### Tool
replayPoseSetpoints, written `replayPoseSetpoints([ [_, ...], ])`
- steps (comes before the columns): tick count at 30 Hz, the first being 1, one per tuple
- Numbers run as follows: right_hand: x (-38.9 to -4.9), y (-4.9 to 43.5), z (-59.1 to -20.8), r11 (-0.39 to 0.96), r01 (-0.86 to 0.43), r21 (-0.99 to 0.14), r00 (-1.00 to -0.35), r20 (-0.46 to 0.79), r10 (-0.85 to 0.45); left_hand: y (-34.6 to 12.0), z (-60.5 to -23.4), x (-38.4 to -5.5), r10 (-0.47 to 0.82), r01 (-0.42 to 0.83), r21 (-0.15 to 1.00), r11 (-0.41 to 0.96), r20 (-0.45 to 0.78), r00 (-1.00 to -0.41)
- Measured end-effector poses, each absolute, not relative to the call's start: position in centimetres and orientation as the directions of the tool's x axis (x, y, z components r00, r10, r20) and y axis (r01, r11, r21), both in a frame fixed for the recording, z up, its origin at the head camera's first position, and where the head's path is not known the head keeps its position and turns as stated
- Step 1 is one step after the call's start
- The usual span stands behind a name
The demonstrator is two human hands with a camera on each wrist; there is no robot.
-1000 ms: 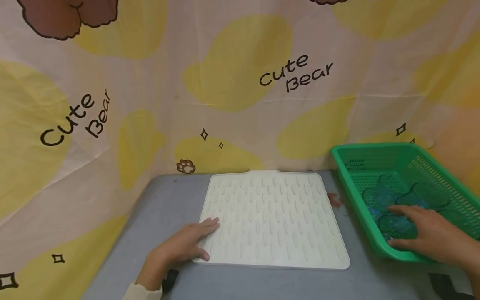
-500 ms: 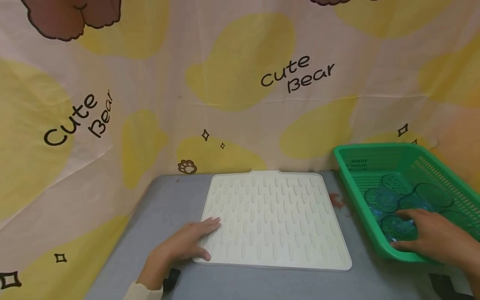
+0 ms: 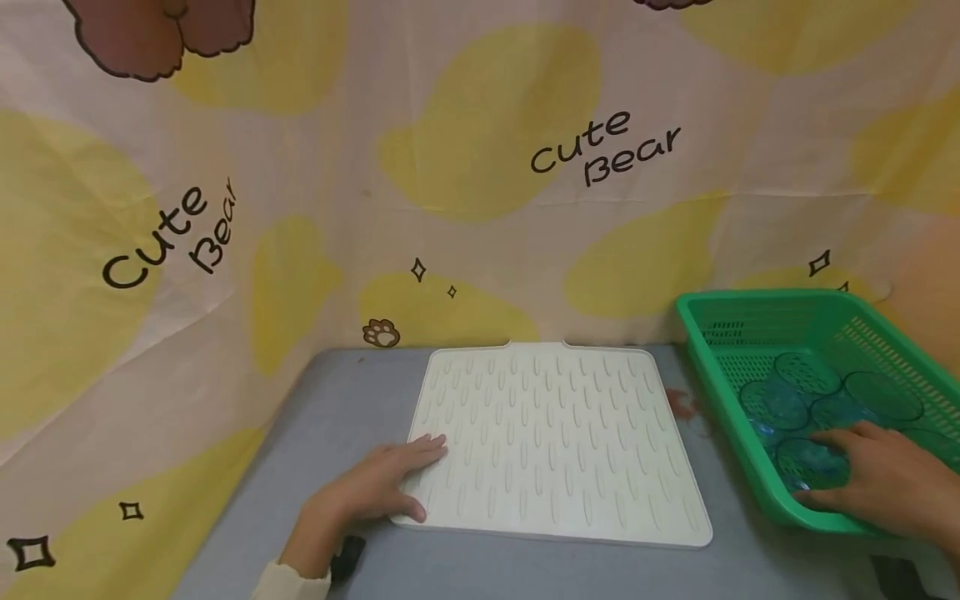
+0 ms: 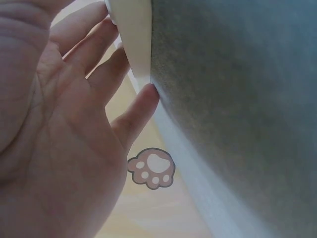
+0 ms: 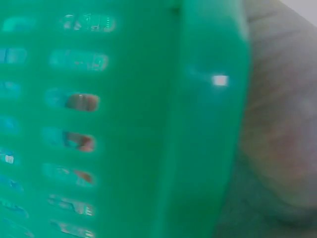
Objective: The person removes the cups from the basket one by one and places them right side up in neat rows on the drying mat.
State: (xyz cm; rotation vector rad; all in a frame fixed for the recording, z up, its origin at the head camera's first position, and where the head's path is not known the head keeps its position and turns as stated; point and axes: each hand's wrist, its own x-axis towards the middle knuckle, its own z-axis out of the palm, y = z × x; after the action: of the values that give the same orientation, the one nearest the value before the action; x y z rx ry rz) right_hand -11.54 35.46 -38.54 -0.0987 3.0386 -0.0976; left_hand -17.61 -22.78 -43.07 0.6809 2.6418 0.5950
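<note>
Cups [image 3: 832, 410] sit in the basket [image 3: 724, 392] at right, likely light and slippery, best pinched by the wall, right hand [image 3: 885, 479] at the nearest, grip unclear, left hand [image 3: 382, 483] spread on the mat [image 3: 555, 442].

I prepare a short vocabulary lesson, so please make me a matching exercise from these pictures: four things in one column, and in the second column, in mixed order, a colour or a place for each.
Things:
1. mat
2. basket
3. see-through round vessels
4. left grip

Colours and places:
A. inside something green
B. at the left edge of something white
C. white, lying flat on the grey table
D. green, with many slots in its walls

Right pairs: 1-C, 2-D, 3-A, 4-B.
</note>
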Motion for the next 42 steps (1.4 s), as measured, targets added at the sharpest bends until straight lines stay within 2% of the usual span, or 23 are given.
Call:
replayPoseSetpoints([
  [7,-11.7,35.4,-37.9,0.98,-0.046,-0.193,-0.994,-0.089,-0.064,-22.6,-43.0,-17.5,0.496,0.345,0.479,0.807,-0.233,-0.836],
  [19,-12.0,34.6,-36.2,0.955,-0.014,-0.295,-1.0,0.026,-0.007,-22.8,-42.9,-17.8,0.504,0.358,0.484,0.799,-0.212,-0.837],
  [26,-11.6,34.6,-36.2,0.891,-0.067,-0.448,-0.996,0.081,-0.035,-23.0,-43.1,-17.8,0.524,0.379,0.472,0.796,-0.225,-0.821],
  [34,-11.0,34.0,-36.3,0.845,-0.108,-0.525,-0.975,0.222,0.014,-23.1,-43.3,-17.7,0.561,0.435,0.447,0.781,-0.197,-0.804],
  [37,-10.7,33.8,-36.4,0.819,-0.103,-0.564,-0.973,0.227,0.033,-23.0,-43.4,-17.6,0.569,0.444,0.443,0.778,-0.2,-0.797],
  [42,-10.8,33.6,-36.2,0.808,-0.067,-0.585,-0.99,0.137,0.018,-23.0,-43.5,-17.6,0.565,0.439,0.448,0.779,-0.197,-0.801],
])
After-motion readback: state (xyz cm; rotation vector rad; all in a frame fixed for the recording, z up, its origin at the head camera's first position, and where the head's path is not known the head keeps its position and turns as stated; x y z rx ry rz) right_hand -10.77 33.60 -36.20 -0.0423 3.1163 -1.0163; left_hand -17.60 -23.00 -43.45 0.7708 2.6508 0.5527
